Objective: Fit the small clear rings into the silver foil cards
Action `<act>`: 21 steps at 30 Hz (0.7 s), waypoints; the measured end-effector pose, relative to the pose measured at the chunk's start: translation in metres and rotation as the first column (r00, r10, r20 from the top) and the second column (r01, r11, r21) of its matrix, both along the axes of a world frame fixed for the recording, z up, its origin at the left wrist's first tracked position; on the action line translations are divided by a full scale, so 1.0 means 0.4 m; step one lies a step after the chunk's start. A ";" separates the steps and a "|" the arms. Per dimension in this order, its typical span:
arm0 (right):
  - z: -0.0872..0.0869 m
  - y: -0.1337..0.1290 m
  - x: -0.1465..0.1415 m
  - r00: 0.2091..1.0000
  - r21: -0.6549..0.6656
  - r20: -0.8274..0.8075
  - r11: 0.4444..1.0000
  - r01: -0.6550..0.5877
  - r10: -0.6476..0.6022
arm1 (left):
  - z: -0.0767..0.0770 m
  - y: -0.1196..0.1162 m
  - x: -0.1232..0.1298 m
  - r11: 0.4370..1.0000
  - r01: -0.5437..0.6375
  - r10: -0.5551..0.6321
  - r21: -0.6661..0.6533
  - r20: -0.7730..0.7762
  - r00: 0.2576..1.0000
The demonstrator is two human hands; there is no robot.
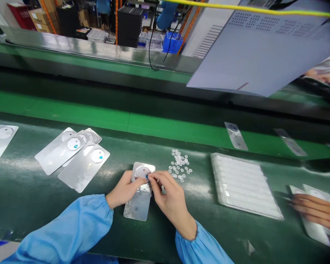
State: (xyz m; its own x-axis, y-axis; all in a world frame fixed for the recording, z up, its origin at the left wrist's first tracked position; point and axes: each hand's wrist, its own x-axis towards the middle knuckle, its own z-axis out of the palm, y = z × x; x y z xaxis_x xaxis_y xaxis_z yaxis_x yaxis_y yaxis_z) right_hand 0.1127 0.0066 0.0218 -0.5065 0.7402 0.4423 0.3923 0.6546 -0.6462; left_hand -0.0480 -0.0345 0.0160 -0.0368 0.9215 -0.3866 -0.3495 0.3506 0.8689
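My left hand [126,190] grips a silver rectangular plate [137,209] with rounded corners, its thumb lying across the front. Near the plate's top is a pale round area [142,171] with a small dark spot. At the lower right of that area, the fingertips of my right hand [171,200] pinch a small blue tab [147,176], mostly hidden by the fingers. To the right lies a loose scatter of small clear round discs [178,159]. Similar plates [84,170] overlap in a pile on the left, some with blue marks on their round areas.
A stack of clear plastic trays [242,185] stands on the right. Beyond it, a co-worker's hand [317,211] holds similar plates. Two plates [235,136] lie on the green belt [154,130]. A grey panel [253,47] and yellow cable [250,11] hang overhead.
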 end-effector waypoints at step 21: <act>0.032 -0.228 0.711 0.511 -0.720 -0.010 0.360 0.593 -0.860 | 0.024 0.014 -0.007 0.987 0.018 0.021 -0.163 0.236 0.971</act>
